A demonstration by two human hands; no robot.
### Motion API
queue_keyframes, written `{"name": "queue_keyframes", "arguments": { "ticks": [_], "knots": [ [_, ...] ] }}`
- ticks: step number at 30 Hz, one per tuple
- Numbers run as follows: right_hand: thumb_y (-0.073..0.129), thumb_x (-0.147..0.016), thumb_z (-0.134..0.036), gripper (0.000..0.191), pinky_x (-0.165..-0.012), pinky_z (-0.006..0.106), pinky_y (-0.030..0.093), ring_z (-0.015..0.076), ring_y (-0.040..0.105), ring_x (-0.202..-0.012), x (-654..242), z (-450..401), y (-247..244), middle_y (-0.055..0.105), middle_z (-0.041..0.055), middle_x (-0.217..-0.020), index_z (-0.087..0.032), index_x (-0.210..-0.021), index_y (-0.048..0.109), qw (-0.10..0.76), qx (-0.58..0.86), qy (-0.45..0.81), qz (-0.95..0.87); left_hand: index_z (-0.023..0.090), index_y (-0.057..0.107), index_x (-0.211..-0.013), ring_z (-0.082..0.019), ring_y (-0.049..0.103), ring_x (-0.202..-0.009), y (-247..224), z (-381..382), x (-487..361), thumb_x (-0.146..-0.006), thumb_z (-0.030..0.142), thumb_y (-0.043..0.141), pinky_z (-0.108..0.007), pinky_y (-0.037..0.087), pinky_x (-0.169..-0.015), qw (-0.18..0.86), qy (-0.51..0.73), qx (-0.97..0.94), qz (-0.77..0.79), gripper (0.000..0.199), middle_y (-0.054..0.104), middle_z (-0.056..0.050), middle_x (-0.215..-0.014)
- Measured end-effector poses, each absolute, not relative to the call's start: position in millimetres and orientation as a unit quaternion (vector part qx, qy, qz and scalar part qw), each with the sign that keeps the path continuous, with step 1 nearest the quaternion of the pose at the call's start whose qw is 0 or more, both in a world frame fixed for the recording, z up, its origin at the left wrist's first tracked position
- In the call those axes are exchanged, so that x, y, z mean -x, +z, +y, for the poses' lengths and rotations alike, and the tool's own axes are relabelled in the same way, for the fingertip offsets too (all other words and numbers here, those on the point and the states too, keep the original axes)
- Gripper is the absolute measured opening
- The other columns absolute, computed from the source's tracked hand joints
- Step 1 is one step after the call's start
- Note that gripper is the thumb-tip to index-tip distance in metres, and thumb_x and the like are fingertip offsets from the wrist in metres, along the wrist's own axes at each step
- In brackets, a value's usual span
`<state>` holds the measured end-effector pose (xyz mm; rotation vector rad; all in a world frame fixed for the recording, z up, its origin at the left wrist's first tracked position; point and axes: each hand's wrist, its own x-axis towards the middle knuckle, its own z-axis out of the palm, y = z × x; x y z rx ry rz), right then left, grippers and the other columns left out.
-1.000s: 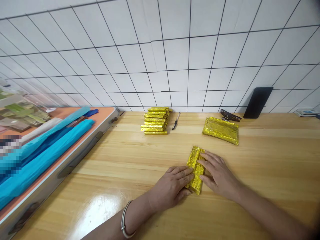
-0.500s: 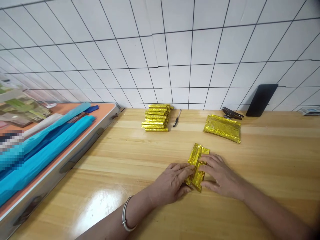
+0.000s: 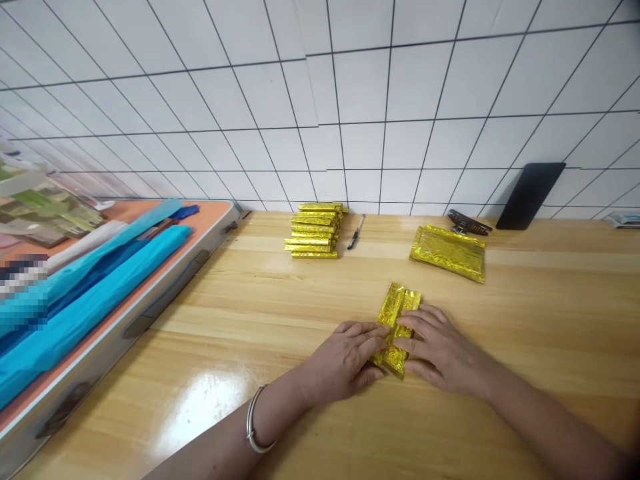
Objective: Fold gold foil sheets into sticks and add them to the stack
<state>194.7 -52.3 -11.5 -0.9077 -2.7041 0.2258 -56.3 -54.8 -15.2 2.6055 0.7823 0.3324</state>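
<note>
A shiny gold foil sheet [image 3: 395, 313], its two long sides folded in toward the middle, lies slantwise on the wooden table. My left hand [image 3: 350, 360] presses on its left half with outstretched fingers, the thumb near the lower edge. On the other side, my right hand [image 3: 437, 347] is open, with spread fingertips resting on the right fold. Both hands cover parts of the sheet. A flat stack of gold foil sheets [image 3: 447, 255] lies behind my right hand. Farther left, a pile of narrow gold foil rolls [image 3: 315, 233] sits near the wall.
Beside the rolls lies a pen [image 3: 356, 232]. A dark hair clip [image 3: 469, 223] is behind the flat stack, and a black phone-like slab [image 3: 531, 197] leans on the tiled wall. At left, an orange-topped case [image 3: 220, 210] bears blue rolled material [image 3: 125, 280].
The view has shifted slightly. My right fingers have moved a little along the right fold; my left hand stays in place on the foil sheet.
</note>
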Motion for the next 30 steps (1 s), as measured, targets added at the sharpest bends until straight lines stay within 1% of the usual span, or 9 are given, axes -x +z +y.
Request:
{"name": "queue_keyframes", "arguments": {
  "ticks": [4,10,14,19,24,30],
  "knots": [
    [0.055,-0.083,-0.033,0.03,-0.099,0.052,0.029,0.0265,0.044,-0.115,-194,-53,-11,0.054,0.0102,-0.119,-0.027,-0.112,0.059,0.152,0.302,0.076,-0.938,0.02,0.044,-0.121,-0.022,0.035,-0.128,-14,-55,57,-0.087,0.037,0.046,-0.039,0.03,-0.104,0.199,0.113,-0.932,0.281,0.038,0.04,-0.007,-0.139],
    [0.055,-0.084,-0.033,0.031,-0.097,0.05,0.031,0.0263,0.044,-0.114,-196,-51,-11,0.054,0.0094,-0.12,-0.029,-0.114,0.058,0.153,0.304,0.085,-0.936,0.019,0.043,-0.124,-0.022,0.032,-0.13,-12,-52,63,-0.086,0.043,0.047,-0.039,0.027,-0.106,0.207,0.095,-0.939,0.258,0.045,0.038,-0.007,-0.141],
    [0.054,-0.084,-0.032,0.031,-0.096,0.05,0.031,0.0262,0.045,-0.114,-197,-50,-12,0.053,0.0094,-0.12,-0.029,-0.114,0.059,0.151,0.302,0.09,-0.937,0.021,0.042,-0.128,-0.021,0.029,-0.133,-10,-51,65,-0.088,0.047,0.043,-0.039,0.025,-0.107,0.208,0.082,-0.944,0.241,0.048,0.037,-0.006,-0.142],
    [0.054,-0.084,-0.032,0.031,-0.096,0.05,0.031,0.0257,0.046,-0.111,-199,-49,-13,0.053,0.0093,-0.12,-0.03,-0.114,0.059,0.151,0.299,0.089,-0.938,0.021,0.041,-0.13,-0.023,0.027,-0.134,-6,-51,66,-0.088,0.049,0.041,-0.04,0.024,-0.107,0.205,0.064,-0.95,0.228,0.05,0.036,-0.005,-0.142],
    [0.054,-0.084,-0.032,0.032,-0.097,0.049,0.03,0.0245,0.047,-0.111,-202,-47,-14,0.053,0.0089,-0.121,-0.031,-0.116,0.058,0.151,0.29,0.088,-0.941,0.02,0.033,-0.137,-0.022,0.023,-0.136,-5,-54,67,-0.09,0.046,0.039,-0.041,0.019,-0.11,0.196,0.055,-0.953,0.222,0.054,0.033,-0.007,-0.144],
    [0.054,-0.084,-0.031,0.031,-0.098,0.048,0.03,0.024,0.046,-0.112,-203,-45,-16,0.053,0.0083,-0.122,-0.031,-0.115,0.058,0.15,0.292,0.095,-0.94,0.018,0.025,-0.14,-0.023,0.021,-0.136,-8,-58,67,-0.089,0.041,0.043,-0.044,0.015,-0.111,0.185,0.062,-0.958,0.211,0.059,0.03,-0.01,-0.145]
  ]
}}
